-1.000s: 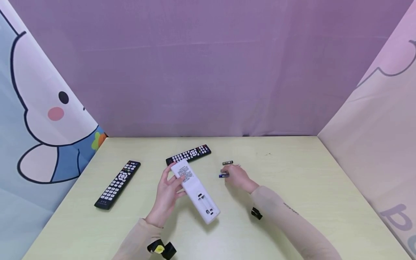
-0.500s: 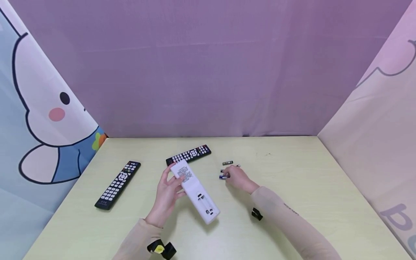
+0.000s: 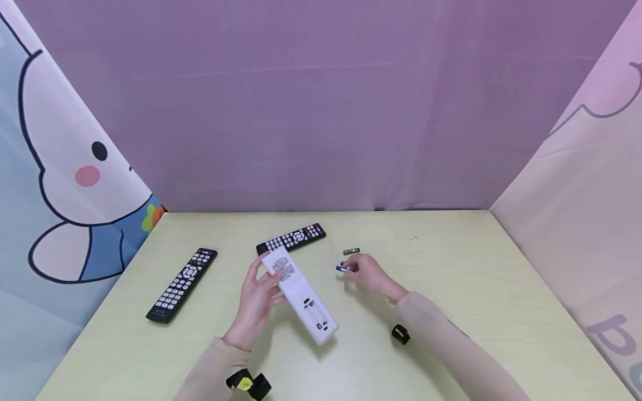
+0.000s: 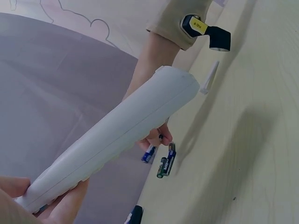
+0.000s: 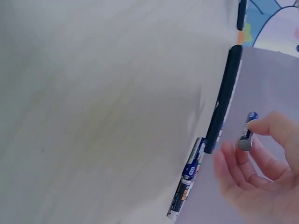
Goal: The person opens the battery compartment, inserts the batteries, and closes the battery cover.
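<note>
My left hand (image 3: 253,303) holds a white remote control (image 3: 301,298) by its upper end, back side up and tilted over the table. Its battery compartment (image 3: 317,316) is uncovered, with no battery in it. In the right wrist view, the thumb and fingers of my right hand (image 5: 266,158) pinch a blue battery (image 5: 246,132). That hand is just above the table, right of the white remote. Close by lie a dark-and-gold battery (image 3: 351,251) and another blue one (image 4: 171,151), the latter mostly hidden by my hand in the head view.
One black remote control (image 3: 181,285) lies at the left of the table (image 3: 501,312). A second black remote (image 3: 296,236) lies behind the white one, partly covered by it. A thin white piece (image 4: 210,78) shows on the table in the left wrist view. Cloth screens (image 3: 321,111) enclose the table.
My right hand has lifted slightly with the blue battery, which was lower and a bit nearer the table before. The left hand and white remote have barely shifted.
</note>
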{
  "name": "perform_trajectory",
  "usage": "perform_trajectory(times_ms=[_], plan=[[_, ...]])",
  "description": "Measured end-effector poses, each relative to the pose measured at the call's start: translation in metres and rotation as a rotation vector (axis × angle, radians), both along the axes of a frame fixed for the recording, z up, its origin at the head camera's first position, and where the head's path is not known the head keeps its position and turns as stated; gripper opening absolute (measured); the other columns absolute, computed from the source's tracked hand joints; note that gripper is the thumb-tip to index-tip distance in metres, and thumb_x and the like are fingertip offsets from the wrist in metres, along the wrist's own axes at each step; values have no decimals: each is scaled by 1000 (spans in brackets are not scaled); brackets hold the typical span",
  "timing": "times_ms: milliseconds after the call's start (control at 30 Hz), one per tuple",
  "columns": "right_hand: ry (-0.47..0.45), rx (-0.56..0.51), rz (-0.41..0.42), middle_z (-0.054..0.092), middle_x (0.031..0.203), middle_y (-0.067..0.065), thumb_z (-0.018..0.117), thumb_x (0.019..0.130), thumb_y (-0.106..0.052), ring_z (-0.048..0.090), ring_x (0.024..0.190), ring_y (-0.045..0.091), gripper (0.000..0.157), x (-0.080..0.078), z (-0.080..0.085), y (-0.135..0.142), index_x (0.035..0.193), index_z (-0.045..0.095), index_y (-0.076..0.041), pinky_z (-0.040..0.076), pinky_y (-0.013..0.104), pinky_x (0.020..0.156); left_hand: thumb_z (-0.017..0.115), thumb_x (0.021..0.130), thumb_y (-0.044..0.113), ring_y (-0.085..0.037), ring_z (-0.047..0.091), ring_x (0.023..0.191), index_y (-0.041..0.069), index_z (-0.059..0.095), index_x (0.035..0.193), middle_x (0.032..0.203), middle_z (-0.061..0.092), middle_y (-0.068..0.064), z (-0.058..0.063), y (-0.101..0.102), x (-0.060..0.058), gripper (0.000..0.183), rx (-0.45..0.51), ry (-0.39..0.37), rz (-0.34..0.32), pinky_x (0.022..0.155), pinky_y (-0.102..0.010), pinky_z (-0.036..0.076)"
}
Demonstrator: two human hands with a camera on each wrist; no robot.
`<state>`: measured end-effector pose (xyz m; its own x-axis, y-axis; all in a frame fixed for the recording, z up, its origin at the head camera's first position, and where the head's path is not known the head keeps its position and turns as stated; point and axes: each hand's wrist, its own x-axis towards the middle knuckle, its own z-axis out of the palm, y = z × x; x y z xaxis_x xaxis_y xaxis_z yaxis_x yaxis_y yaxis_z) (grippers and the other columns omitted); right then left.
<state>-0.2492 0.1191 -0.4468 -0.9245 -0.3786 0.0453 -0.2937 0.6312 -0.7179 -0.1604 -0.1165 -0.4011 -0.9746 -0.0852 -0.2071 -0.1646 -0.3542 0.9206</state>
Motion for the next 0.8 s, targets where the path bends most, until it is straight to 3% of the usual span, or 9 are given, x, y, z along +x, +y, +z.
perform_trajectory(times_ms=[500,800], plan=[[-42,-238,72,60,83,7,63,73,2,56,75,15,22,21,15,2,94,58,3,50,21,69,45,88,-1,-19,64,76,24,27,134,103,58,-7,-3,-1,-1,56,16,-10,3,65,-32,54],[14,-305,155,59,83,9,60,76,4,57,76,17,35,37,28,1,110,55,0,52,23,70,45,88,-1,-19,64,75,21,25,136,100,60,-5,-3,-1,-2,57,39,-4,3,64,-32,54]])
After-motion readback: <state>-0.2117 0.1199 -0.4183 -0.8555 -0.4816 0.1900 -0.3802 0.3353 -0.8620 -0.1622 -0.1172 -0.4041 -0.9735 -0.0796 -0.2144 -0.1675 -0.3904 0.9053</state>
